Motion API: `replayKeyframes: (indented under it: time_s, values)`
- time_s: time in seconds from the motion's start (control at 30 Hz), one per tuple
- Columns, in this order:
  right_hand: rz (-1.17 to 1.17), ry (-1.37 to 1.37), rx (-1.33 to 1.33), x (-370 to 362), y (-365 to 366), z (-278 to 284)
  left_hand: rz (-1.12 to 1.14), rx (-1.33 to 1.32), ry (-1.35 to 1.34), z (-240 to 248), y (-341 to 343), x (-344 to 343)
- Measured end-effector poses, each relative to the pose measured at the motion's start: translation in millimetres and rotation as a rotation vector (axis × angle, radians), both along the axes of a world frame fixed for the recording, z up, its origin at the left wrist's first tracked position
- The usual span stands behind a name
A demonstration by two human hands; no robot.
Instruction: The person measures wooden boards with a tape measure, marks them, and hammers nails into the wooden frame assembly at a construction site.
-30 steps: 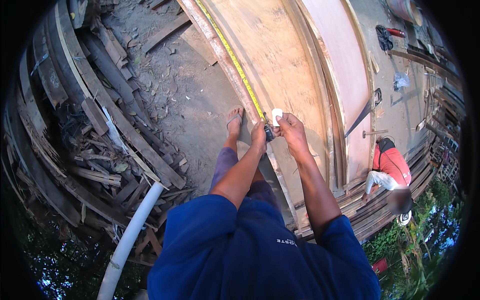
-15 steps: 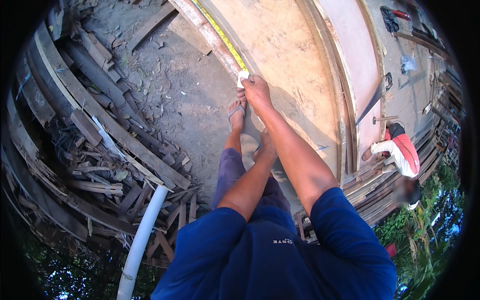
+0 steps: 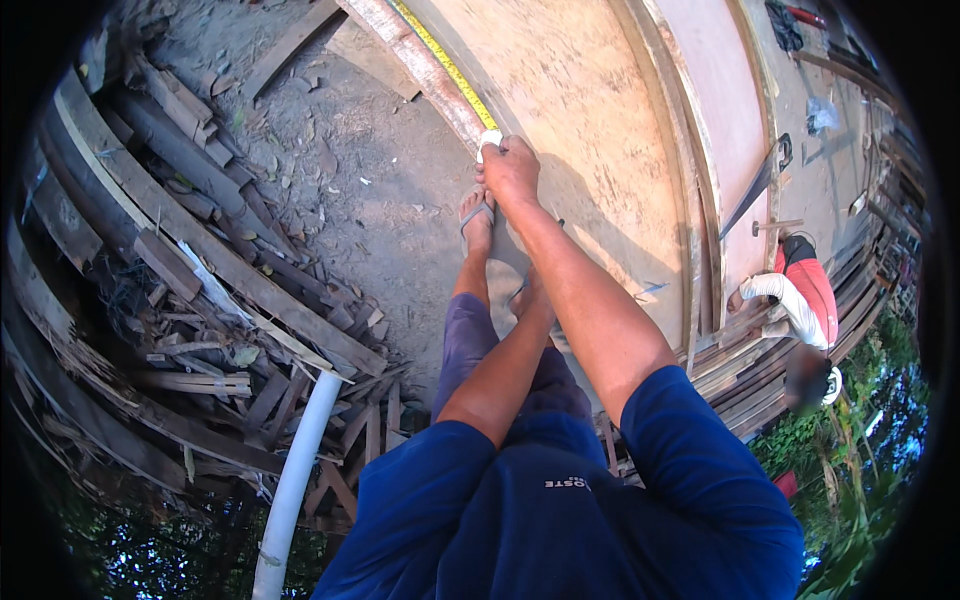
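Observation:
My right hand (image 3: 512, 170) is closed around the white case of a tape measure (image 3: 489, 140). The yellow tape blade (image 3: 440, 62) runs out of the case toward the far end, lying along the worn edge beam (image 3: 425, 72) of a large tan wooden panel (image 3: 560, 110). My left hand (image 3: 536, 298) sits lower down, behind my right forearm, which hides most of it. Its fingers do not show, nor whether they hold anything. A small dark tip pokes out past the right forearm; what it belongs to is unclear.
Heaped planks and scrap wood (image 3: 210, 260) fill the left, beside a pale pipe (image 3: 300, 475). At right a co-worker (image 3: 805, 285) in red and white bends beside a second pale panel (image 3: 715, 75). A handsaw (image 3: 755, 185) and a hammer (image 3: 778, 226) lie close by.
The view has shifted slightly. My right hand still grips the tape measure at nearly the same place on the panel edge. The co-worker remains bent over at right.

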State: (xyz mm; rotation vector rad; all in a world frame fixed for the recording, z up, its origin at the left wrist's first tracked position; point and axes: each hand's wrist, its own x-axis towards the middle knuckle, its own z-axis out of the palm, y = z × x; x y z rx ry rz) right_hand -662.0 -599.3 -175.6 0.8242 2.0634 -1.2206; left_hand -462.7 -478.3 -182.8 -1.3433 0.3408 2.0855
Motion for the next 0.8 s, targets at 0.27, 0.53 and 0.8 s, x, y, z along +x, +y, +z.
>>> replayKeyframes:
  time_s: [0.27,0.53,0.8]
  values:
    - [0.404,-0.443,-0.297,26.0,-22.1,35.2,-0.449,-0.540,0.229,-42.1,20.5,17.0]
    - [0.240,0.254,-0.097,6.7,51.3,70.0,0.191,-0.434,0.128,-32.9,8.2,-39.1]
    - [0.018,0.317,-0.173,-20.0,157.8,123.2,-0.042,-0.511,0.236,12.8,9.5,-118.3]
